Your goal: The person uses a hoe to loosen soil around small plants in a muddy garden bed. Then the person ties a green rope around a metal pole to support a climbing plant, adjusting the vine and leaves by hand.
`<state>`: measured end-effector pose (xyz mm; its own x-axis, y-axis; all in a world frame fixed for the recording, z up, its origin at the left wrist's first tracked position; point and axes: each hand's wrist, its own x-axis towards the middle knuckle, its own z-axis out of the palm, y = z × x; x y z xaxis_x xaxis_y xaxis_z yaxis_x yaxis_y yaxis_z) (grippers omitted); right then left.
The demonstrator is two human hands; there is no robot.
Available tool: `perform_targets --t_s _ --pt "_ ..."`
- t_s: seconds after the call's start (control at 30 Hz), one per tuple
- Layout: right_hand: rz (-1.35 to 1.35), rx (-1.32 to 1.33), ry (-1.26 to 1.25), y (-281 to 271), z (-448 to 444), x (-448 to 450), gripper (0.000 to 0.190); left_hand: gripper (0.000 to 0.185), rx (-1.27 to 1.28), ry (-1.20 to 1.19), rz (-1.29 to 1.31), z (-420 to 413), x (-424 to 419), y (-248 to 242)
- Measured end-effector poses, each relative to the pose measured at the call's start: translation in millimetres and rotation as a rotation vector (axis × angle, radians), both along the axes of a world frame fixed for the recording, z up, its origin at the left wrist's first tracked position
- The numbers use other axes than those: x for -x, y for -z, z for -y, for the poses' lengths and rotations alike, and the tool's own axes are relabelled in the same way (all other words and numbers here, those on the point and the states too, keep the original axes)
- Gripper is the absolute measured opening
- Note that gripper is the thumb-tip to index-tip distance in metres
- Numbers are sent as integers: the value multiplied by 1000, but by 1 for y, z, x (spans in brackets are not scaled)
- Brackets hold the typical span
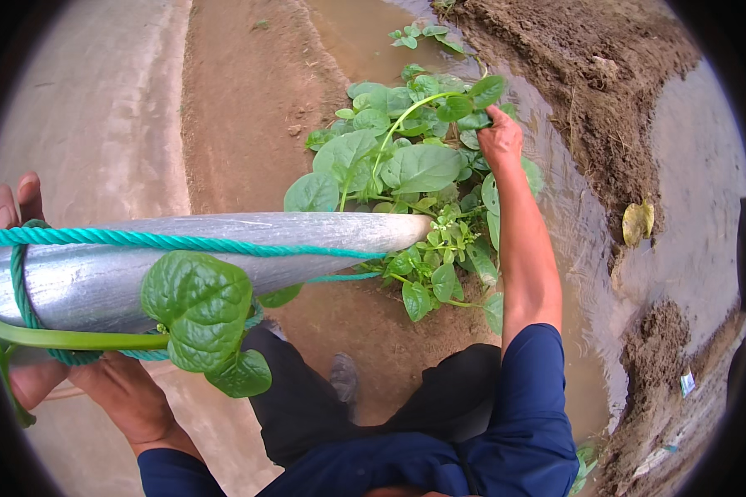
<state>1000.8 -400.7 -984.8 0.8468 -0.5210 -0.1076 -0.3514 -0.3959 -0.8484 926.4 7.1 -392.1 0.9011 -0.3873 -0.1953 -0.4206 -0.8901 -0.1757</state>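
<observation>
A grey metal pole runs across the left half, with green rope along it and looped around it. My left hand is at the pole's near end on the left, its fingers showing past the far side; the pole hides much of it. Beside it a thick green stem with broad leaves lies across the pole. My right hand reaches out to the upper right, closed on a leafy vine shoot. Its pale stem arches left over the leafy climbing plant, near the pole's far end.
Muddy water lies right of the plant, beyond it a bank of wet clods with a yellow leaf. Bare brown soil and a concrete path are on the left. My shoe shows below the pole.
</observation>
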Motion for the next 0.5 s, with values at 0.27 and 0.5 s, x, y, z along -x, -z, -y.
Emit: perform_targets --t_s 0.27,0.5 --pt "314 251 -295 29 16 14 22 114 -70 33 -16 1 0 -11" --pt "249 275 -109 58 41 27 20 114 -316 79 9 8 -4 -19"
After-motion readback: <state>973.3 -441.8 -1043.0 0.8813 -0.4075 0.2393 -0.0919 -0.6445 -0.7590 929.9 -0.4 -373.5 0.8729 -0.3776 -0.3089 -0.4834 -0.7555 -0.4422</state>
